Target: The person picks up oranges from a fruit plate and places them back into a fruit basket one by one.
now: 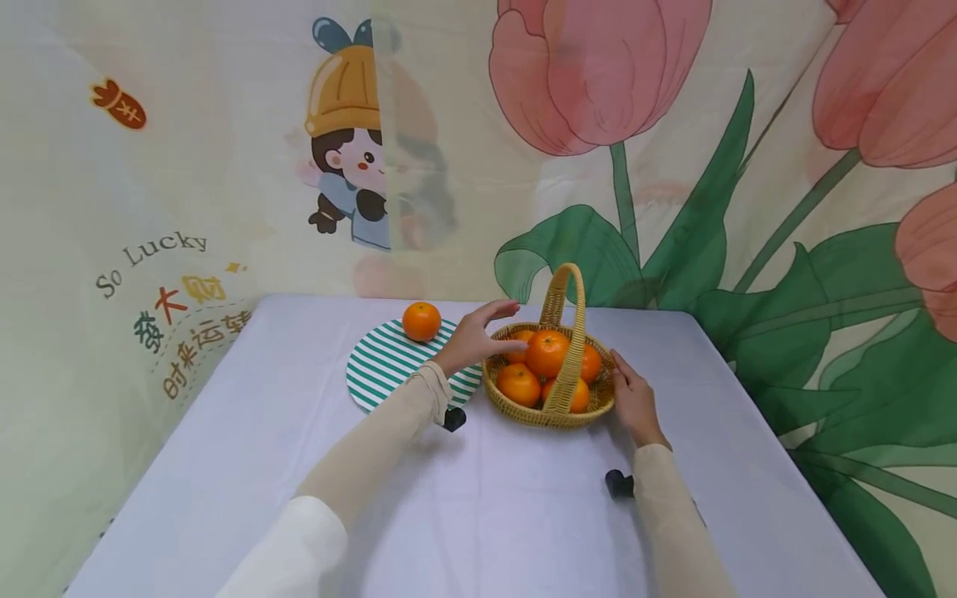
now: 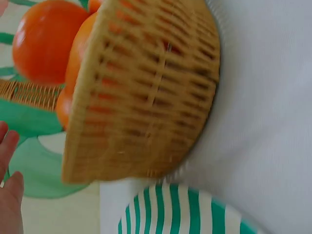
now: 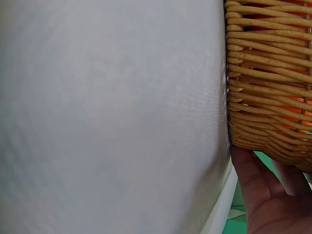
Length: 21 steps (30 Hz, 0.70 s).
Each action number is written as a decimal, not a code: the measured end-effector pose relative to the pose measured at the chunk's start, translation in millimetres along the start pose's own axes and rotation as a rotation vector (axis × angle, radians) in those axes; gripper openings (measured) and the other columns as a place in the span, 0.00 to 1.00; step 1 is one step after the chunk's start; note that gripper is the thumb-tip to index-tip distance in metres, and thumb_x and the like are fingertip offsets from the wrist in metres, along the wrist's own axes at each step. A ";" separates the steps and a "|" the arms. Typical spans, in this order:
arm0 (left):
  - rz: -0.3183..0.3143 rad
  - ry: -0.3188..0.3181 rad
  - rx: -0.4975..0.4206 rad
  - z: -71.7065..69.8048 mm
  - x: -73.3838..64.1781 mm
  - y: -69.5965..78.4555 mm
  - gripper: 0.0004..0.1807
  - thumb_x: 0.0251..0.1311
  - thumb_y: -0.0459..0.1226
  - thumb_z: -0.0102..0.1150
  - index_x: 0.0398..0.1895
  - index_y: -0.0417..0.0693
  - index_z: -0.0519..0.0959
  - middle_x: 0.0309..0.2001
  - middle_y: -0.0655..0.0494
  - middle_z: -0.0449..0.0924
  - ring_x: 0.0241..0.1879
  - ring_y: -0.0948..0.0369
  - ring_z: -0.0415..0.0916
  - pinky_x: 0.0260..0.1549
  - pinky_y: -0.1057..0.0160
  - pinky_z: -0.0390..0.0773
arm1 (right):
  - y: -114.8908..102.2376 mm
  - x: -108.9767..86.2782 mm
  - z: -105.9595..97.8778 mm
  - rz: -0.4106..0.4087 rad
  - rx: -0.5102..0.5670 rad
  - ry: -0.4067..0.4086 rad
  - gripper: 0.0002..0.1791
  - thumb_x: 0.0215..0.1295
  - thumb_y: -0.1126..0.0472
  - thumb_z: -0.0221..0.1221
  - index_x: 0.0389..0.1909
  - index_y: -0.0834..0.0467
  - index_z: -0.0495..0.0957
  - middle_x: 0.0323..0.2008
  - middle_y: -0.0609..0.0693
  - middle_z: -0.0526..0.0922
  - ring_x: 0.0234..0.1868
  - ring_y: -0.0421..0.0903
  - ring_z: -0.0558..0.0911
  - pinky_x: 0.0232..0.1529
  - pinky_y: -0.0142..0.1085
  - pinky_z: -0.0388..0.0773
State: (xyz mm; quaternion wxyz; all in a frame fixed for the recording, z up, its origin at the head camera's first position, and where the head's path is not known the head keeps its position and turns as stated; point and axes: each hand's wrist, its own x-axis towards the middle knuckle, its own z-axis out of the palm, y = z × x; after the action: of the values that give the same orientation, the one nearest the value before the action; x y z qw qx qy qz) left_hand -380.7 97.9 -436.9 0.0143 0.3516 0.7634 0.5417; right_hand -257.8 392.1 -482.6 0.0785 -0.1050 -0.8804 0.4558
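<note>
A woven basket (image 1: 553,420) with an upright handle (image 1: 572,349) stands on the table, holding several oranges (image 1: 548,354). Over its left rim my left hand (image 1: 476,339) reaches with fingers and thumb spread apart, close to the fruit but gripping none. Only part of that left hand (image 2: 10,180) shows at the edge of the left wrist view. Against the basket's right side rests my right hand (image 1: 638,400). In the right wrist view, the fairly straight fingers (image 3: 253,178) touch the woven wall (image 3: 268,83) near its base. One more orange (image 1: 421,321) sits on a round green-and-white striped mat (image 1: 389,365).
A white cloth covers the table (image 1: 516,507). The striped mat lies just left of the basket, partly under my left forearm. Behind the table hangs a printed backdrop (image 1: 449,83) with tulips and a cartoon figure. Small black devices (image 1: 619,484) are at both wrists.
</note>
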 end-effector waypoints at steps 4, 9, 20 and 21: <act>-0.022 0.062 0.008 -28.5 -8.7 -8.1 0.43 0.49 0.53 0.73 0.70 0.58 0.67 0.65 0.60 0.72 0.64 0.64 0.66 0.67 0.55 0.61 | 1.0 -0.3 0.4 -0.005 -0.011 0.002 0.27 0.80 0.50 0.33 0.77 0.45 0.51 0.75 0.51 0.52 0.75 0.55 0.51 0.71 0.54 0.49; -0.070 0.148 0.008 -67.6 -20.5 -25.8 0.43 0.49 0.56 0.72 0.69 0.60 0.67 0.64 0.61 0.72 0.65 0.64 0.66 0.66 0.54 0.62 | 1.3 1.5 0.8 -0.008 -0.017 0.007 0.27 0.80 0.50 0.33 0.77 0.47 0.51 0.75 0.52 0.53 0.75 0.56 0.51 0.71 0.55 0.49; -0.176 0.291 0.051 -113.4 -41.9 -61.6 0.38 0.55 0.49 0.70 0.69 0.55 0.68 0.65 0.54 0.72 0.66 0.58 0.64 0.68 0.51 0.59 | 1.2 1.2 0.7 -0.003 -0.019 0.003 0.27 0.80 0.50 0.33 0.77 0.46 0.51 0.75 0.53 0.52 0.75 0.57 0.51 0.71 0.54 0.49; -0.178 0.295 0.057 -115.2 -42.5 -64.0 0.38 0.55 0.49 0.70 0.69 0.54 0.68 0.65 0.53 0.71 0.66 0.58 0.64 0.68 0.51 0.58 | 1.5 1.0 0.8 -0.004 -0.018 0.006 0.27 0.80 0.50 0.34 0.77 0.47 0.51 0.75 0.53 0.53 0.74 0.57 0.51 0.71 0.54 0.49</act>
State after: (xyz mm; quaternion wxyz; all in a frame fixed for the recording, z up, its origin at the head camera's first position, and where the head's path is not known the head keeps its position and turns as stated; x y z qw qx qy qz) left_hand -428.5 -30.3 -458.2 -0.0600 0.1995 0.8004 0.5621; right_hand -258.8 392.5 -484.3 0.0811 -0.1052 -0.8844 0.4475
